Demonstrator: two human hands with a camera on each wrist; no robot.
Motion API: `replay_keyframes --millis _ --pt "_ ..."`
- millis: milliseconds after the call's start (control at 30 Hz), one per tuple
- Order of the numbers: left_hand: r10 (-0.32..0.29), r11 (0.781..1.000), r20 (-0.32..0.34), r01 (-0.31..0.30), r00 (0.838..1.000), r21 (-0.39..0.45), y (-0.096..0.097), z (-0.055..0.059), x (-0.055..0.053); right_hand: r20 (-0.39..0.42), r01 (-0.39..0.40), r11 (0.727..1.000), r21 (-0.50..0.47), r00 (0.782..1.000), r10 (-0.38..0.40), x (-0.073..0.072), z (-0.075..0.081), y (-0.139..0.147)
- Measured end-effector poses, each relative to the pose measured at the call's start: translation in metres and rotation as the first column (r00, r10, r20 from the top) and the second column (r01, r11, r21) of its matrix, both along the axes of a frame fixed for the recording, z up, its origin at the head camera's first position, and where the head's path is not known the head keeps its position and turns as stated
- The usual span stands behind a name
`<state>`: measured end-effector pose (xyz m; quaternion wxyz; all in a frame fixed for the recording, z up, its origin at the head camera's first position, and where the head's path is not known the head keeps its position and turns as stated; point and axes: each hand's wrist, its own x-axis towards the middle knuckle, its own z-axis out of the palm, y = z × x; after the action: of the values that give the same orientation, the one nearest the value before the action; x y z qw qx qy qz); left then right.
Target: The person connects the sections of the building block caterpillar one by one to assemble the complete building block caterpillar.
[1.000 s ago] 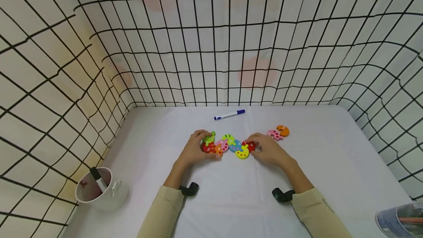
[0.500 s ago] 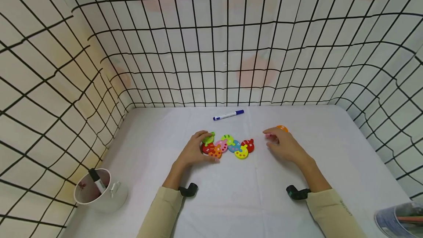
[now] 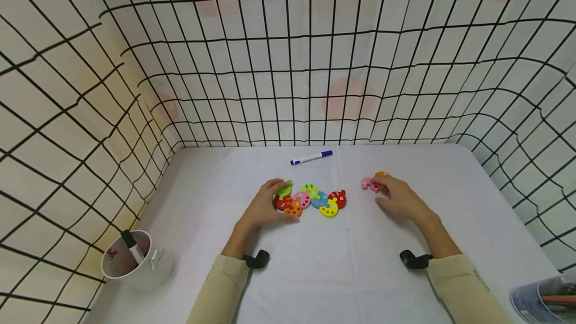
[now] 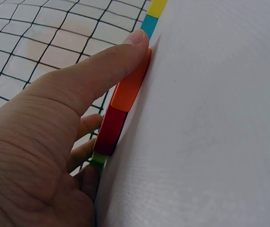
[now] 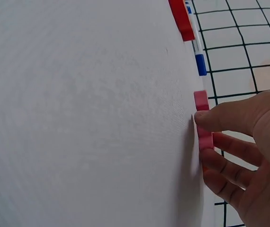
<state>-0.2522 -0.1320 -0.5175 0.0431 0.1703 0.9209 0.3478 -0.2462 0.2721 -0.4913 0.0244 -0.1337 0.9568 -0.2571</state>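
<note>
A curved chain of joined, numbered, colourful puzzle pieces (image 3: 319,199) lies on the white table. Around its left end my left hand (image 3: 263,205) holds on: the thumb lies along the orange piece (image 4: 131,90) in the left wrist view, with the other fingers behind the red piece (image 4: 110,130) and a green one. Apart from the chain, to its right, my right hand (image 3: 400,199) pinches a pink puzzle piece (image 3: 369,184). In the right wrist view the thumb lies on that piece's edge. An orange puzzle piece (image 3: 381,173) is mostly hidden behind the right fingers.
A blue-capped marker (image 3: 311,158) lies behind the chain. At the left stands a white pot (image 3: 157,266) with a black-capped marker (image 3: 133,245) inside. A blue-grey container (image 3: 528,300) is at the lower right corner. Black wire grid (image 3: 310,70) encloses the table's back and sides.
My right hand has left the red piece at the chain's right end, moved right to the loose pieces and taken hold of the pink one. The left hand has stayed in place.
</note>
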Motion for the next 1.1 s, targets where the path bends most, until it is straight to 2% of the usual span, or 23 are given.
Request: replay_keyframes --millis 167,433,800,1100 --pt "0.000 1.000 -0.010 0.000 1.000 0.002 0.000 0.000 0.000 0.005 0.007 1.000 0.000 1.000 -0.007 -0.001 -0.004 0.000" --pt "0.008 1.000 -0.007 -0.008 1.000 -0.005 -0.001 -0.002 -0.001 0.012 -0.041 0.999 0.036 0.999 0.041 -0.002 -0.009 -0.003" --pt "-0.011 1.000 -0.007 0.011 1.000 -0.016 -0.002 -0.003 -0.001 0.002 0.052 0.998 -0.032 0.999 -0.052 0.006 -0.012 -0.012" --pt "-0.020 1.000 -0.001 0.020 1.000 -0.019 -0.001 0.000 -0.002 -0.022 0.079 0.994 -0.077 0.997 -0.081 0.012 -0.011 -0.013"
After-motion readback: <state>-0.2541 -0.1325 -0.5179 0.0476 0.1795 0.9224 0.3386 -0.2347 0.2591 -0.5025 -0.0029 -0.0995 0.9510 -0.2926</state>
